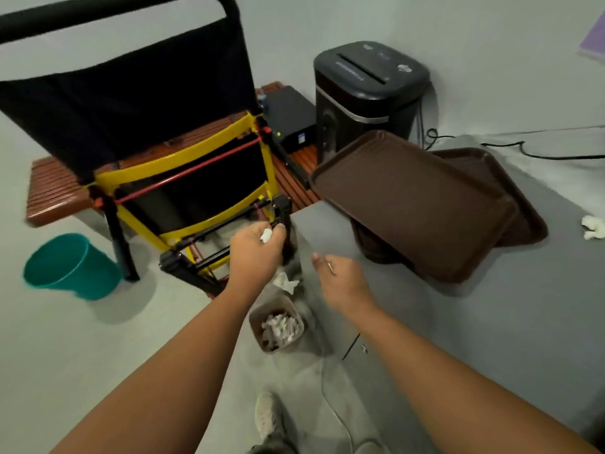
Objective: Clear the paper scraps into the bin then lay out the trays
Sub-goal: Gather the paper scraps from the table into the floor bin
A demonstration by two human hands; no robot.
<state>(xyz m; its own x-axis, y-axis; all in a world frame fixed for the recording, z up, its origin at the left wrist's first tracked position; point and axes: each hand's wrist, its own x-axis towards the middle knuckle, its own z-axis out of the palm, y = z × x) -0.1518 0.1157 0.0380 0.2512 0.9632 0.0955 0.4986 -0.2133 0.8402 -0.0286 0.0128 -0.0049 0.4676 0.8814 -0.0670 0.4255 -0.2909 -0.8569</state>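
My left hand (pixel 257 253) pinches a white paper scrap (pixel 265 235) above the floor, over the small brown bin (pixel 258 314) that holds several white scraps. Another crumpled scrap (pixel 285 283) lies between the hand and the bin. My right hand (pixel 340 278) hovers to the right with curled fingers and a small white scrap (pixel 330 267) between them. A stack of brown trays (pixel 415 204) lies tilted on the grey mat (pixel 491 322), with a second brown tray (pixel 510 188) under and behind it. One more crumpled scrap (pixel 593 227) sits at the mat's right edge.
A folded yellow and black cart (pixel 183 165) stands at the left over a reddish slatted board (pixel 52 191). A teal bucket (pixel 70 265) lies beside it. A black paper shredder (pixel 366 93) and black cables (pixel 523 149) stand at the back. My shoe (pixel 268 414) shows at the bottom.
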